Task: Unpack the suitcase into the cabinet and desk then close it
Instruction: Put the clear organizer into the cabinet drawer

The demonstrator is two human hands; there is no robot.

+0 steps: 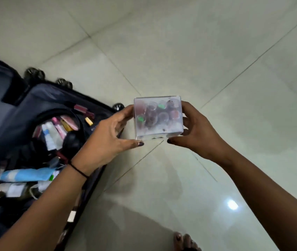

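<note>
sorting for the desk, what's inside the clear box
The clear box, held by left hand and right hand, shows round caps, two green; blur hides what they are.

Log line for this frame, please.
left hand, right hand: grip clear box | above floor | suitcase: open, items inside

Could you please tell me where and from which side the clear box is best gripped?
By its two opposite side walls, one hand from each side, as the left hand and right hand hold the clear box now. Those walls are flat and parallel, and keeping it level should stop the small round things inside from shifting.
</note>
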